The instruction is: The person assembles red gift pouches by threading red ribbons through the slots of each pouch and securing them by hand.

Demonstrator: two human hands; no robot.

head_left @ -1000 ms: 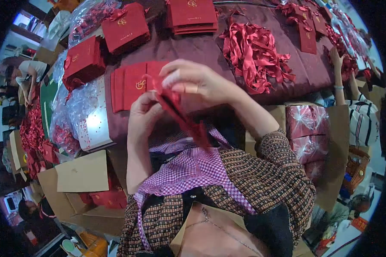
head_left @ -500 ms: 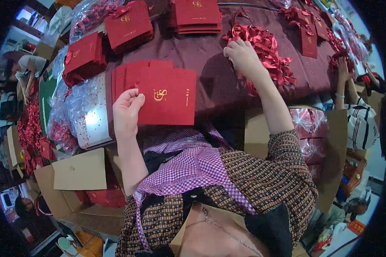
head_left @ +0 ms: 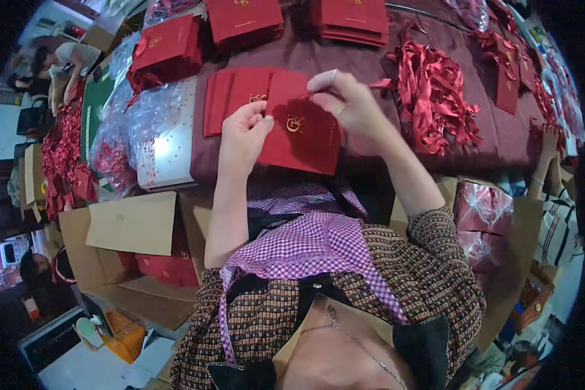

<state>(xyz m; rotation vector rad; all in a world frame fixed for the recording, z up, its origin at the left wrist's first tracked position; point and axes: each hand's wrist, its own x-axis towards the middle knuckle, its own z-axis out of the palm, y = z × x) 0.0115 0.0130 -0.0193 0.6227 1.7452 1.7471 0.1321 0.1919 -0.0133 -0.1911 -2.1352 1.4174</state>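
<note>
A flat red bag (head_left: 305, 146) with a gold emblem is held at the table's front edge, slightly tilted. The left hand (head_left: 244, 135) pinches its left side between thumb and fingers. The right hand (head_left: 351, 107) has its fingertips drawn together at the bag's top edge, grasping a red ribbon (head_left: 382, 83) whose end sticks out beyond the knuckles; whether they pinch the bag too, I cannot tell. Just left of it, overlapping flat bags (head_left: 222, 101) lie on the table (head_left: 500, 140). Toward the far edge stand three stacks, the middle one (head_left: 246, 25) tilted. A ribbon heap (head_left: 432, 97) lies to the right. Below the table's front edge, an open carton (head_left: 133, 224) holds more red bags.
</note>
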